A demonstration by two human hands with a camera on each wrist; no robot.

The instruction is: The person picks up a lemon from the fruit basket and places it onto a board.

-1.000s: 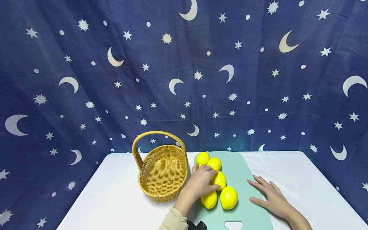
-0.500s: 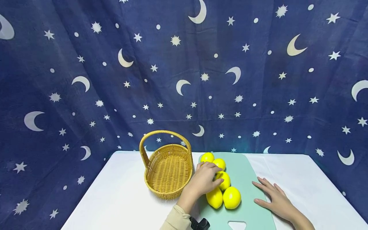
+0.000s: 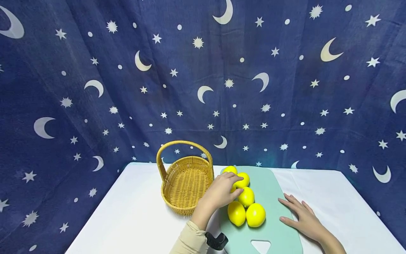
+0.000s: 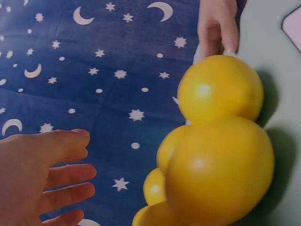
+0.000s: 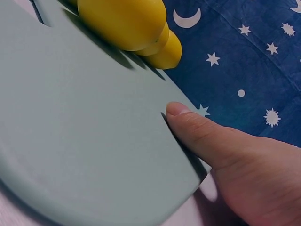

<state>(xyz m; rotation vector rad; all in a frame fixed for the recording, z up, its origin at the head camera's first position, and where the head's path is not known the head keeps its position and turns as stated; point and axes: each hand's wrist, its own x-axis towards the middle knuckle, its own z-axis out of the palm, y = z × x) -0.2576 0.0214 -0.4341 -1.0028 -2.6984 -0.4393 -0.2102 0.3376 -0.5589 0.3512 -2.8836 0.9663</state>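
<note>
Several yellow lemons lie grouped on a pale green cutting board (image 3: 272, 197). At the front of the group are a left lemon (image 3: 237, 213) and a right lemon (image 3: 255, 215), with another lemon (image 3: 246, 197) just behind. My left hand (image 3: 220, 190) hovers over the group's left side with loosely bent fingers, partly hiding the rear lemons. In the left wrist view, that hand (image 4: 33, 174) holds nothing, apart from the lemons. My right hand (image 3: 301, 217) rests at the board's right edge, fingers spread; its thumb (image 5: 197, 129) lies over the edge in the right wrist view.
A wicker basket (image 3: 165, 199) with a tall arched handle stands left of the board, its inside bare. Both sit on a white-covered table (image 3: 127, 218). A dark blue curtain (image 3: 177, 81) with moons and stars hangs behind.
My left hand has drawn back off the front lemons, uncovering more of them. The front left lemon has shifted slightly right, closer to its neighbour. My right hand stays put; the head view has shifted slightly.
</note>
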